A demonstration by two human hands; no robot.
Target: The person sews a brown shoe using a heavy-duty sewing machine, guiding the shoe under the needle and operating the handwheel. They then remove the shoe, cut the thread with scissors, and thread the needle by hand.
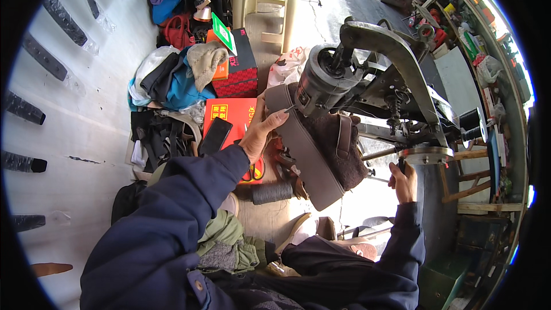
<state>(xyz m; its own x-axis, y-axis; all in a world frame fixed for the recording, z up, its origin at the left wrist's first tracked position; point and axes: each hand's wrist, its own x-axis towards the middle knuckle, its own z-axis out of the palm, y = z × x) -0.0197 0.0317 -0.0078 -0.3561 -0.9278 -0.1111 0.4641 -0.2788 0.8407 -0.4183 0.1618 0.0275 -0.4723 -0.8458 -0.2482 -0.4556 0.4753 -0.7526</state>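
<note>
Navy sleeve [155,218], 8 o'clock | our left hand [262,131] clamps shoe [313,163]; right hand [405,183] grips crank handle [402,165], 4 o'clock | stitching seems underway, unfinished

A sewing machine [415,76] and thread spool [272,193] suggest a workshop.

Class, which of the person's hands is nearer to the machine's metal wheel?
Right. The right hand holds the black handle at the metal wheel; the left hand is farther left, holding the shoe.

Left hand [259,133]: I see it holding the shoe [311,163] at the machine [322,83].
Right hand [406,185]: on the wheel handle [401,165].
</note>
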